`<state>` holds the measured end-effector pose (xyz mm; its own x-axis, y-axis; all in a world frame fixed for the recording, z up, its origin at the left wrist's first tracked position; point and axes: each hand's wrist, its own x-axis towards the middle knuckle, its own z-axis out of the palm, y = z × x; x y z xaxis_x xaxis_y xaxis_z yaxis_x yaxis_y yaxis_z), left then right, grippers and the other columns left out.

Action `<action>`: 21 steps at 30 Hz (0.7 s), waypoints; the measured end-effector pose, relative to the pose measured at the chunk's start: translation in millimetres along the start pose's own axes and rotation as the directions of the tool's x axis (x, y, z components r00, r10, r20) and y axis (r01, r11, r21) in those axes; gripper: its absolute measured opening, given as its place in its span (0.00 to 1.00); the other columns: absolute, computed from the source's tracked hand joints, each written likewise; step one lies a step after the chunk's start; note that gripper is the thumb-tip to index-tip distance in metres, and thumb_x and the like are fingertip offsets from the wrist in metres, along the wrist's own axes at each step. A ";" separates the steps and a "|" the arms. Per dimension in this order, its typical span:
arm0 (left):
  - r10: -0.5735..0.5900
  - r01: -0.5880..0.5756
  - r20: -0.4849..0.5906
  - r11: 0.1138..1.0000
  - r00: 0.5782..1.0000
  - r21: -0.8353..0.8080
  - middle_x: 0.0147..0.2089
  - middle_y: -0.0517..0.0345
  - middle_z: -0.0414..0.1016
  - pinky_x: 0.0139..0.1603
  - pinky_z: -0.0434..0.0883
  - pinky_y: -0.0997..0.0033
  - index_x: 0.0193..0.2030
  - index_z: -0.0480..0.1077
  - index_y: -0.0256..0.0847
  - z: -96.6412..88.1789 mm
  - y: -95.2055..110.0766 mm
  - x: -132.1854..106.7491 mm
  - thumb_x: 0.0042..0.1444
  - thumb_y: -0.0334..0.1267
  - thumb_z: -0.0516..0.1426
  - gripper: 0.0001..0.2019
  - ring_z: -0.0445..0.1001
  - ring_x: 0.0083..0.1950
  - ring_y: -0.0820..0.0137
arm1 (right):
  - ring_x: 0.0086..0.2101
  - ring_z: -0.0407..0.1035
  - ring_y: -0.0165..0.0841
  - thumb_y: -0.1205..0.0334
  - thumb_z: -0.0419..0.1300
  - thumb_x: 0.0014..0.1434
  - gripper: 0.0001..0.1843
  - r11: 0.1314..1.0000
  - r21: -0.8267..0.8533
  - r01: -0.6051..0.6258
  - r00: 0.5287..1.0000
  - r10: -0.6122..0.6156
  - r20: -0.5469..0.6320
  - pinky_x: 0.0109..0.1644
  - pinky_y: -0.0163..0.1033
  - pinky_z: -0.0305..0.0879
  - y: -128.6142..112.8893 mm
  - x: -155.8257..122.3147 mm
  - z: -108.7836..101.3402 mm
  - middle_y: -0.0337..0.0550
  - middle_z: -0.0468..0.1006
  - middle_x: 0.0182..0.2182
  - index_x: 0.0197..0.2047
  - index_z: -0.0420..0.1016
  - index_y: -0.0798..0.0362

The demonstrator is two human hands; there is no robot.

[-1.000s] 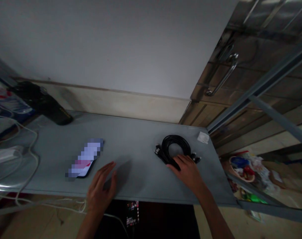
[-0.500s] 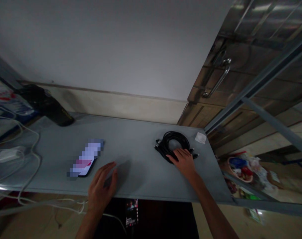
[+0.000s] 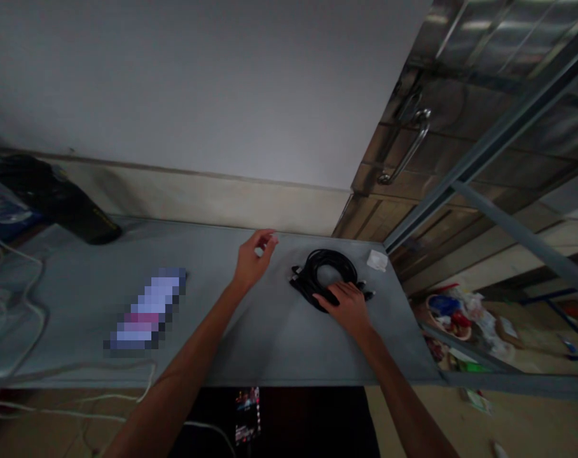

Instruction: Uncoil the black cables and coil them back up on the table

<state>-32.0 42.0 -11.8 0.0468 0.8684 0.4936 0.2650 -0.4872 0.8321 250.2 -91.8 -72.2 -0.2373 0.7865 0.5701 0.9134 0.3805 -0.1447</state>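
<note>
My feed is dim and soft, with weak glints on the brushed steel door (image 3: 465, 95) up right of the right hand (image 3: 346, 304). Straight edges bow near the corners.

One head-worn view, forward and down, arm's reach from the grey table (image 3: 269, 343), wall (image 3: 198, 95) behind.

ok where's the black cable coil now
In the head view, the cable coil lies far right on the table, under the right hand, beside a white packet.
</note>
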 end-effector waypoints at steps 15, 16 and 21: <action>0.011 -0.011 -0.031 1.000 0.999 0.004 0.32 0.62 0.74 0.33 0.66 0.71 0.45 0.78 0.42 36.2 -30.5 -5.6 0.74 0.57 0.60 0.19 0.70 0.32 0.72 | 0.28 0.75 0.35 0.36 0.61 0.75 0.27 0.992 -0.080 0.100 0.960 -0.075 0.270 0.34 0.40 0.55 15.7 39.6 3.0 0.43 0.82 0.26 0.36 0.82 0.51; 0.013 -0.013 -0.031 1.000 0.999 0.010 0.32 0.62 0.75 0.33 0.67 0.71 0.45 0.78 0.42 36.1 -30.9 -5.4 0.74 0.57 0.60 0.19 0.70 0.32 0.71 | 0.27 0.74 0.35 0.35 0.60 0.74 0.28 0.990 -0.081 0.117 0.955 -0.090 0.282 0.34 0.41 0.54 17.1 44.3 4.6 0.43 0.81 0.26 0.36 0.82 0.50; 0.048 -0.048 -0.010 0.998 0.999 0.042 0.32 0.62 0.74 0.34 0.67 0.70 0.44 0.78 0.43 35.5 -28.5 -6.1 0.75 0.55 0.60 0.18 0.70 0.32 0.71 | 0.25 0.71 0.34 0.32 0.57 0.77 0.34 0.990 -0.052 0.134 0.976 -0.123 0.179 0.34 0.41 0.56 23.6 51.2 11.3 0.43 0.77 0.22 0.31 0.81 0.51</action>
<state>-5.7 53.8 -47.5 0.0497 0.8430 0.5357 0.3025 -0.5238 0.7963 255.8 -37.1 -55.6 -0.4030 0.8080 0.4299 0.8893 0.4567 -0.0247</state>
